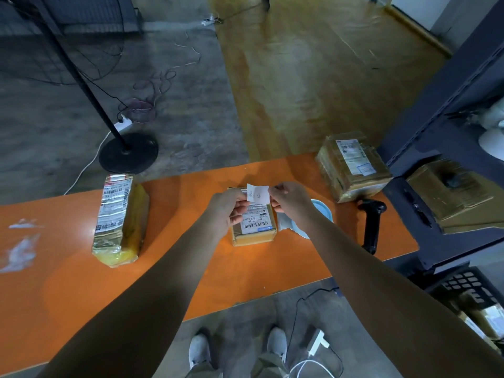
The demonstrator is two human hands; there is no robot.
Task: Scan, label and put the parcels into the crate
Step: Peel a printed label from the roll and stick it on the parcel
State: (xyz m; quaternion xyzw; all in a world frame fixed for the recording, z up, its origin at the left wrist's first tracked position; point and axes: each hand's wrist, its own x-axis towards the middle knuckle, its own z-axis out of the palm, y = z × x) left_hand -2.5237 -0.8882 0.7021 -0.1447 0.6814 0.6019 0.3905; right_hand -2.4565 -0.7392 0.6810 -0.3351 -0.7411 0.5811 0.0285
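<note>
A small white label [257,192] is pinched between my left hand [227,209] and my right hand [291,200], just above a small brown parcel [255,226] lying in the middle of the orange table [191,268]. That parcel carries a white shipping label with a barcode. A long taped parcel [120,219] lies to the left. A larger brown parcel [351,166] sits at the table's far right. The black handheld scanner [371,222] lies at the right edge. The dark crate [469,287] stands on the floor at the lower right, partly cut off.
A light blue label roll [323,211] sits behind my right wrist. A dark metal shelf [450,110] with a cardboard box [447,192] stands to the right. A black lamp stand [128,152] and cables are on the floor beyond the table. White scraps [20,251] lie at the table's left.
</note>
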